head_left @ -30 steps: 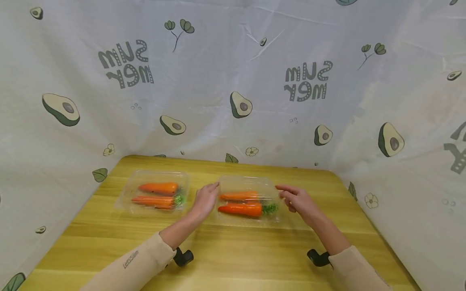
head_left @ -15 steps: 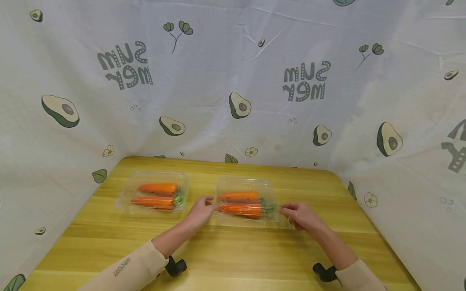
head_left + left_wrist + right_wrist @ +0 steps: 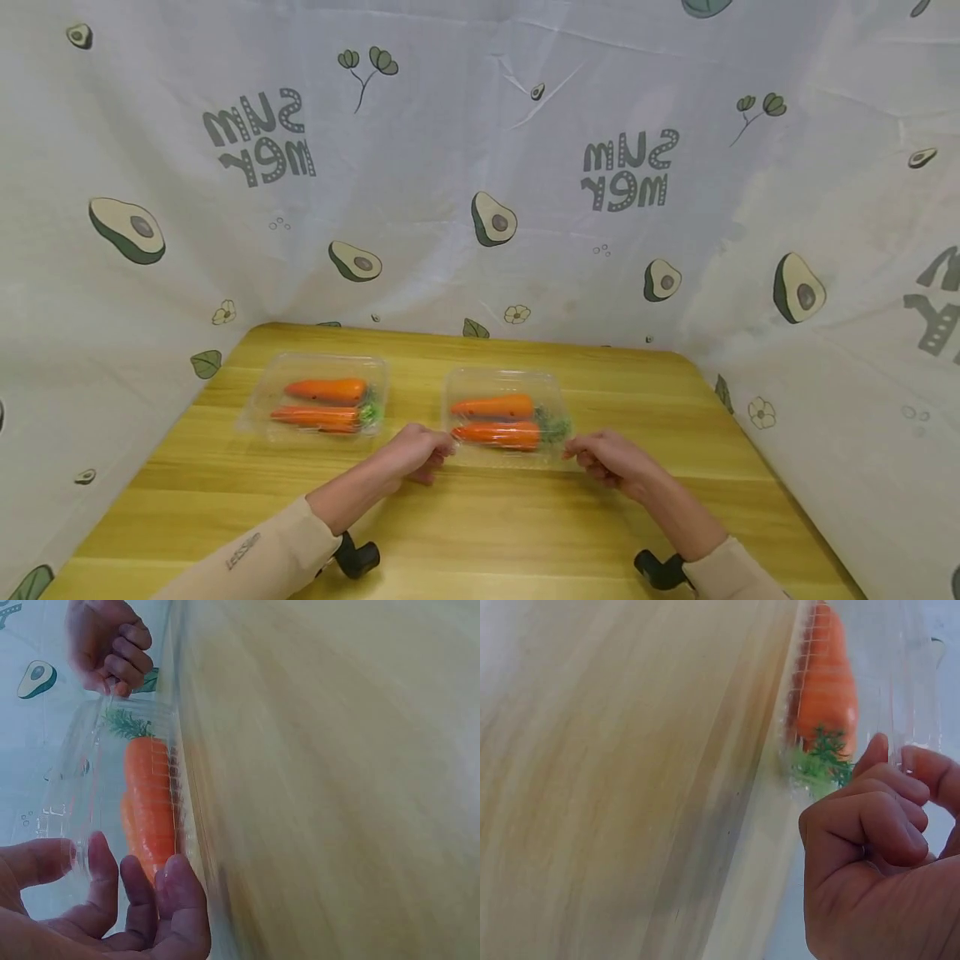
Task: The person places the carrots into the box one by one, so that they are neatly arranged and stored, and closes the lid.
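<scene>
Two orange carrots with green tops, one carrot [image 3: 495,434] nearer me, lie inside a closed clear plastic clamshell box [image 3: 502,379]. At the box's front left corner my left hand [image 3: 412,452] pinches the clear rim between thumb and index finger [image 3: 103,862]. My right hand [image 3: 611,458] pinches the rim at the front right corner, its other fingers [image 3: 889,825] curled in. The left wrist view shows the front carrot [image 3: 150,795] through the plastic wall, with the right hand [image 3: 112,649] at the far end.
To the left stands a second clear clamshell box [image 3: 322,361] with orange carrots [image 3: 326,389] in it. Both boxes are on a wooden table [image 3: 480,533]. A white curtain [image 3: 420,167] printed with avocados closes off the back and sides.
Both hands have slid from the box's sides toward me, to its front corners. Their fingers have gone from touching the sides to pinching the rim. The box has barely shifted.
</scene>
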Motion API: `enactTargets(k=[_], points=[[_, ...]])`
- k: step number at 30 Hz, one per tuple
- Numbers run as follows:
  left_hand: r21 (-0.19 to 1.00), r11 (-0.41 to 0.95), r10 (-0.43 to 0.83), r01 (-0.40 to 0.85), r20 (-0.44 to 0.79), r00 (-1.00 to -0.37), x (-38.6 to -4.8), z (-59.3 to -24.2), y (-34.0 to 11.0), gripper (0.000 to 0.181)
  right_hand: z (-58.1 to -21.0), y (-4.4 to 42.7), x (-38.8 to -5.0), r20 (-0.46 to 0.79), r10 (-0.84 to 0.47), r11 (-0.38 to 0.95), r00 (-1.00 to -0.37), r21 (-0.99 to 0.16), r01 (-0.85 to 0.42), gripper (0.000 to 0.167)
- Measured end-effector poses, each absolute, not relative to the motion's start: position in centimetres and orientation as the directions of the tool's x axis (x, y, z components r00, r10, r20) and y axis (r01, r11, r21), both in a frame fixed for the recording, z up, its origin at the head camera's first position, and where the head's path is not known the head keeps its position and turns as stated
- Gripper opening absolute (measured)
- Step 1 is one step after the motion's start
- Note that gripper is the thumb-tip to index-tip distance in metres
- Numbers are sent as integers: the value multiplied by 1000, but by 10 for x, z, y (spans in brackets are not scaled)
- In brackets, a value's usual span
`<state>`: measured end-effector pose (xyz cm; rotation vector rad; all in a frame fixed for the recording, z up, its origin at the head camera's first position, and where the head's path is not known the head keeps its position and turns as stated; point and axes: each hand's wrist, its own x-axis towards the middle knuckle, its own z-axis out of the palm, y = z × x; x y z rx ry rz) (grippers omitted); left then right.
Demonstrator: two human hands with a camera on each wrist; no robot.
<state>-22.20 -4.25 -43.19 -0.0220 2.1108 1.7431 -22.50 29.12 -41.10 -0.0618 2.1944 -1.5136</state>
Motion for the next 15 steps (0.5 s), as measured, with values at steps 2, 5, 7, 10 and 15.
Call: enactTargets(k=[2,5,7,10,15], points=[[941,214,234,-261,-309,-922,-224,-431,-40,22,-411,290,-226,-350,-292,376,-890,-898,230,35],[943,214,223,-255,-302,-927,-229,-431,-38,19,-412,289,-229,-352,-272,361,-896,-900,244,33],[943,215,210,-253,-298,-931,-233,-432,-37,17,-413,288,-232,-348,-251,356,-903,-901,248,33],[944,224,187,-244,-287,-939,-238,-432,-35,20,-414,286,-237,-343,-217,346,-914,-902,256,34],[945,255,175,-203,-252,-952,-241,-432,-34,30,-415,286,-242,-333,-213,332,-919,-909,252,35]])
